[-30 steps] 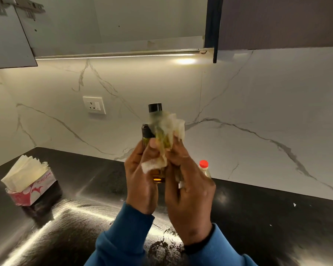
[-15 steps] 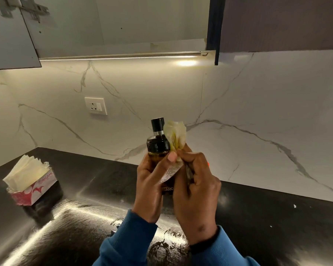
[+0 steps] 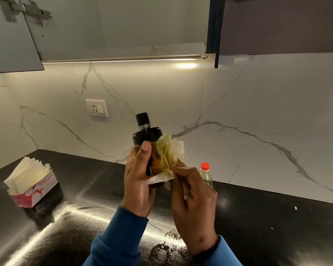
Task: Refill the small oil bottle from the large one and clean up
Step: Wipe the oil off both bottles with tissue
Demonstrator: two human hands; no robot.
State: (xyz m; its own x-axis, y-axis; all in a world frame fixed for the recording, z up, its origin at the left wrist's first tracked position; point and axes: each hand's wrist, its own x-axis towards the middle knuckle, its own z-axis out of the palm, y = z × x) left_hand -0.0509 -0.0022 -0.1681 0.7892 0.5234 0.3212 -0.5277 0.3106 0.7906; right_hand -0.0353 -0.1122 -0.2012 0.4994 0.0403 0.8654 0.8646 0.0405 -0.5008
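My left hand (image 3: 137, 186) grips the small oil bottle (image 3: 147, 134), a dark glass bottle with a black cap, and holds it upright above the black counter. An oil-stained tissue (image 3: 168, 156) is pressed against the bottle's right side by my right hand (image 3: 193, 204), whose fingers pinch it. Behind my right hand stands the large oil bottle (image 3: 206, 174); only its red cap and clear neck with yellow oil show.
A red and white tissue box (image 3: 34, 191) full of napkins sits at the left of the black counter (image 3: 277, 217). Oily smears (image 3: 161, 248) glisten on the counter below my wrists. A wall socket (image 3: 96, 108) is on the marble backsplash. An open cabinet hangs overhead.
The tissue has slid from the bottle's cap and neck down to its right side. The bottle has dropped lower, and the large bottle's red cap is in view again.
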